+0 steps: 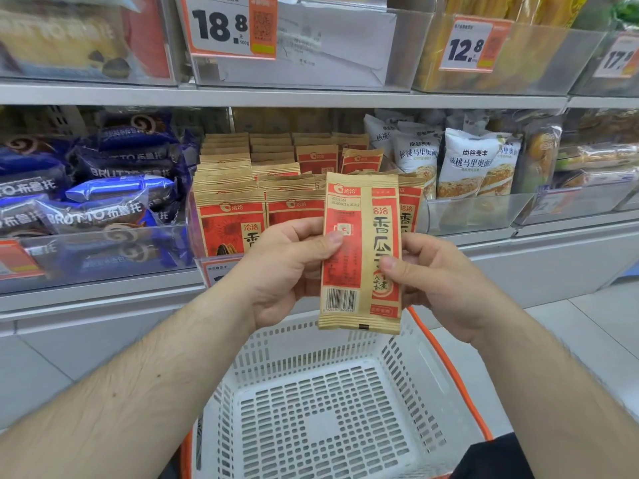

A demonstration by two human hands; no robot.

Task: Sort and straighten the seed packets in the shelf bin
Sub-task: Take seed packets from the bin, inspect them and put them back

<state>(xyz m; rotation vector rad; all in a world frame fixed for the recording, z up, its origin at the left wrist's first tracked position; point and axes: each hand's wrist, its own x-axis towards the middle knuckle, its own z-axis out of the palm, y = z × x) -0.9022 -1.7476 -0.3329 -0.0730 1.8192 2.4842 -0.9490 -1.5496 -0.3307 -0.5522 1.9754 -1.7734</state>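
A tan and red seed packet [359,292] stands upright in front of the shelf, its barcode side facing me. My left hand [287,267] grips its left edge, thumb on the front. My right hand [439,274] pinches its right edge, and a second packet [409,205] shows behind the first on that side. Behind them the clear shelf bin [191,233] holds several rows of the same seed packets [228,216], standing upright and mostly aligned, a few at the back right leaning.
A white perforated basket [321,409] with an orange rim sits below my hands. Blue snack bags [100,209] fill the bin to the left, white bread bags [463,164] the bin to the right. Price tags hang on the shelf above.
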